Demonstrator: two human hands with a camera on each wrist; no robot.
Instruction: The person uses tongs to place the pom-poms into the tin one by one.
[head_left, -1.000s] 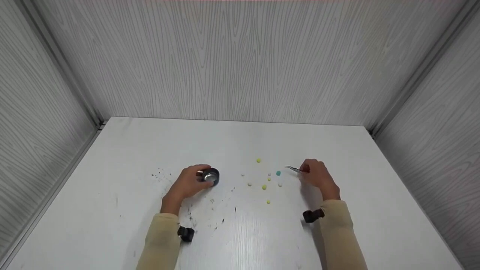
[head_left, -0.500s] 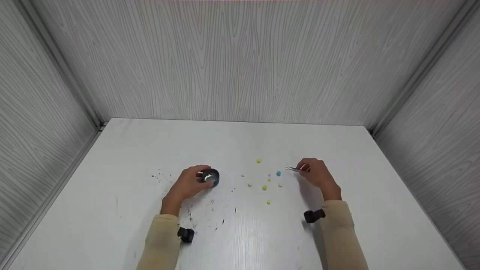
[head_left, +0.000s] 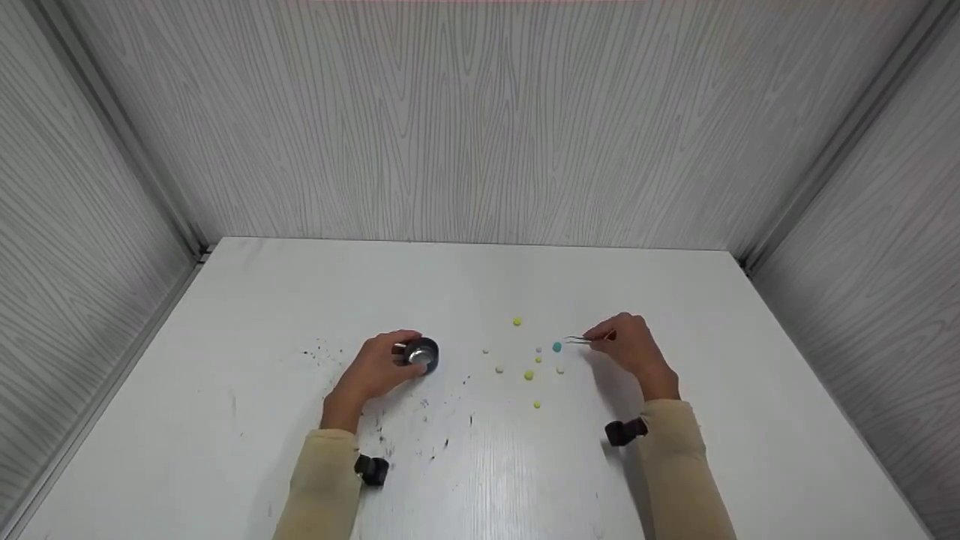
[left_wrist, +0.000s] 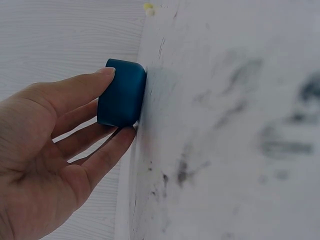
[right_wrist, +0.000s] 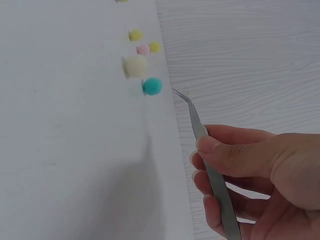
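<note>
My left hand (head_left: 379, 365) grips a small round cup (head_left: 422, 355) by its side; its inside looks shiny and metallic. In the left wrist view the cup (left_wrist: 121, 93) shows a blue outer wall, with the base at the table and the thumb on the near side. My right hand (head_left: 632, 351) pinches a pair of bent-tip tweezers (right_wrist: 212, 172) between thumb and fingers. The tweezers' tips point left, just right of a teal pom-pom (head_left: 556, 347) and above the table. In the right wrist view, a cream pom-pom (right_wrist: 135, 66) and a pink one (right_wrist: 143, 49) lie beyond the teal one.
Several yellow and pale pom-poms lie scattered between the hands, among them a yellow one (head_left: 517, 322) at the back and another (head_left: 537, 404) in front. Dark smudges (head_left: 380, 435) mark the white table (head_left: 480, 480) near the left hand. Wood-grain panels (head_left: 480, 127) enclose the back and sides.
The tweezers have turned in my right hand and their tips have come slightly left and down, closer to the teal pom-pom. My left hand and the cup have stayed still.
</note>
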